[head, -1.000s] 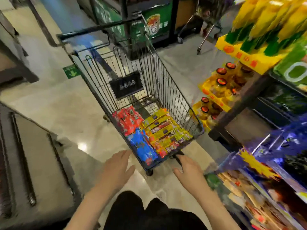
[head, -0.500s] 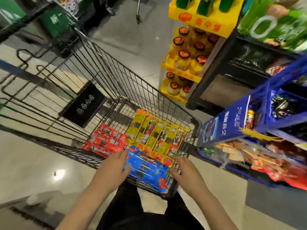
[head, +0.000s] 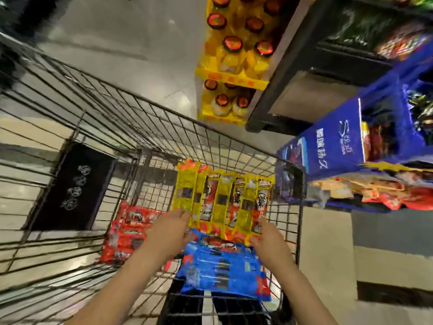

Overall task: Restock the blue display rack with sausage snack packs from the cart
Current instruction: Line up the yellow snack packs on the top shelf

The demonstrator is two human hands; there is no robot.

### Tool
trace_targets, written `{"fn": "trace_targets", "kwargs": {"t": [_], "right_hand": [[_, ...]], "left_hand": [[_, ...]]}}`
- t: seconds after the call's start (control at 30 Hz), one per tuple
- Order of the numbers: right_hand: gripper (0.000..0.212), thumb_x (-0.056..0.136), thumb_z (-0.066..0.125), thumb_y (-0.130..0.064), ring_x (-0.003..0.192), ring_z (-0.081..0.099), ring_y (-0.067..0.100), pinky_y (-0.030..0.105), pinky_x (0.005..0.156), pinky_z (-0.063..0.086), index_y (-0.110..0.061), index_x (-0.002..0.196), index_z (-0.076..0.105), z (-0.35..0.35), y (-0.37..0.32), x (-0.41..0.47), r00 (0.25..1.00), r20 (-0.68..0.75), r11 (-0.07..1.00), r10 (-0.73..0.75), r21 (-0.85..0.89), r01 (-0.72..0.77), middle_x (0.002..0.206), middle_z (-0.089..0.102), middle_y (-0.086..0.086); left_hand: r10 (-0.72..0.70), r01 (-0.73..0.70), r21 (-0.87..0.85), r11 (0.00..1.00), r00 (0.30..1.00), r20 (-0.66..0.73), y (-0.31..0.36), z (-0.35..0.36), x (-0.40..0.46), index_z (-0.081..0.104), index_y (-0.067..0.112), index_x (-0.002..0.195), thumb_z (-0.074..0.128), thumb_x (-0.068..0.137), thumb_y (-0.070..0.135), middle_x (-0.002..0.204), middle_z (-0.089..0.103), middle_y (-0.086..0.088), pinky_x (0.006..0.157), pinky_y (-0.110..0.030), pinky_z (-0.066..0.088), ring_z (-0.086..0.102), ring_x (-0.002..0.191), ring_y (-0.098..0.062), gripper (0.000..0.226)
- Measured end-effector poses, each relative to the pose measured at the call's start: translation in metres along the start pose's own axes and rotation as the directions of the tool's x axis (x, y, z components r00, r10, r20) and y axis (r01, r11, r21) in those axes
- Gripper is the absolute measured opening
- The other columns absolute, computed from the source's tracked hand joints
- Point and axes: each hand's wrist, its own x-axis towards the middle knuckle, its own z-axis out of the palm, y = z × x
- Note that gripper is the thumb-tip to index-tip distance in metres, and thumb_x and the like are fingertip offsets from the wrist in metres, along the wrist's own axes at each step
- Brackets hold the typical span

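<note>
Six long yellow sausage snack packs (head: 221,202) are seen side by side in the black wire cart (head: 145,137) at frame centre. They are flanked by the left hand (head: 169,233) and right hand (head: 269,241), fingers extended, nothing gripped. The blue display rack (head: 337,141) stands at right.

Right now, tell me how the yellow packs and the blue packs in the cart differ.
The yellow packs lie side by side toward the cart's far end; the blue packs lie nearer the person. Yellow packs show red panels; blue packs look mostly blue. Both sit on the cart floor, and the two groups overlap where they meet.
</note>
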Motion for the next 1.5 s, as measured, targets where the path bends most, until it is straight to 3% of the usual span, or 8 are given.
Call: {"fn": "trace_targets", "kwargs": {"t": [0.33,0.6,0.77,0.93,1.07,1.23,1.33,1.5], "right_hand": [[0.048,0.091,0.054,-0.027,0.104,0.056,0.032,0.039,0.084,0.050,-0.005,0.130,0.036,0.046,0.012,0.078,0.934,-0.105,0.936,0.342,0.121,-0.329,0.117,0.053,0.015],[0.061,0.087,0.063,-0.019,0.103,0.057,0.031,0.039,0.086,0.054,-0.001,0.136,0.032,0.065,0.010,0.102,0.852,-0.183,0.864,0.491,0.225,-0.450,0.127,0.042,0.019],[0.052,0.084,0.065,-0.014,0.106,0.057,0.029,0.038,0.091,0.052,-0.001,0.129,0.042,0.070,0.014,0.102,0.847,-0.217,0.863,0.485,0.273,-0.425,0.127,0.044,0.018],[0.043,0.081,0.067,-0.018,0.091,0.063,0.025,0.042,0.072,0.058,-0.012,0.115,0.041,0.071,0.016,0.100,0.854,-0.261,0.870,0.450,0.341,-0.355,0.103,0.062,0.006],[0.042,0.078,0.067,-0.029,0.089,0.064,0.021,0.041,0.068,0.058,-0.022,0.109,0.040,0.076,0.019,0.095,0.877,-0.194,0.815,0.439,0.496,-0.299,0.099,0.063,-0.001],[0.025,0.081,0.073,-0.019,0.083,0.061,0.008,0.017,0.065,0.045,-0.026,0.095,0.053,0.053,0.001,0.063,0.910,-0.144,0.718,0.389,0.666,-0.202,0.092,0.064,-0.007],[0.027,0.078,0.076,-0.019,0.087,0.061,0.007,0.021,0.072,0.048,-0.028,0.093,0.055,0.032,-0.011,0.030,0.931,-0.087,0.573,0.355,0.807,-0.143,0.092,0.064,-0.011],[0.024,0.077,0.077,-0.022,0.087,0.063,0.006,0.022,0.070,0.049,-0.026,0.092,0.059,-0.011,-0.007,-0.036,0.928,-0.070,0.393,0.366,0.915,-0.086,0.096,0.067,-0.006]], "left_hand": [[-0.163,0.179,-0.185,0.966,0.982,0.098,-0.055,0.065,0.098,0.054,0.008,0.121,0.047,0.092,0.036,0.132,0.050,-0.013,0.096,-0.035,0.044,0.052,0.116,-0.025,0.041],[-0.306,0.363,-0.358,0.861,0.929,0.207,-0.057,0.084,0.128,-0.007,0.020,0.151,0.044,0.094,0.045,0.159,0.003,-0.006,0.115,-0.037,0.023,0.014,0.145,-0.023,0.080],[-0.415,0.438,-0.461,0.772,0.896,0.157,-0.046,0.092,0.136,0.005,0.019,0.151,0.057,0.090,0.038,0.149,0.022,-0.016,0.105,-0.041,0.037,0.037,0.131,-0.033,0.083],[-0.508,0.509,-0.521,0.685,0.846,0.158,-0.045,0.096,0.140,0.027,0.017,0.144,0.069,0.081,0.032,0.138,0.037,-0.013,0.100,-0.041,0.042,0.044,0.123,-0.030,0.078],[-0.500,0.510,-0.496,0.703,0.850,0.165,-0.041,0.088,0.132,0.039,0.015,0.140,0.065,0.081,0.046,0.121,0.057,-0.004,0.091,-0.030,0.046,0.054,0.109,-0.022,0.071],[-0.400,0.396,-0.696,0.599,0.901,0.168,-0.015,0.048,0.085,0.052,0.012,0.104,0.072,0.081,0.029,0.082,0.060,0.005,0.070,-0.030,0.051,0.063,0.081,-0.022,0.035],[-0.282,0.331,-0.777,0.536,0.937,0.205,0.001,0.022,0.042,0.049,0.015,0.106,0.072,0.081,0.024,0.091,0.055,0.004,0.066,-0.023,0.048,0.058,0.087,-0.018,0.036],[-0.174,0.232,-0.784,0.576,0.972,0.160,0.035,-0.018,-0.017,0.040,0.011,0.138,0.073,0.078,0.030,0.138,0.045,-0.008,0.103,-0.038,0.038,0.046,0.124,-0.025,0.071]]}}
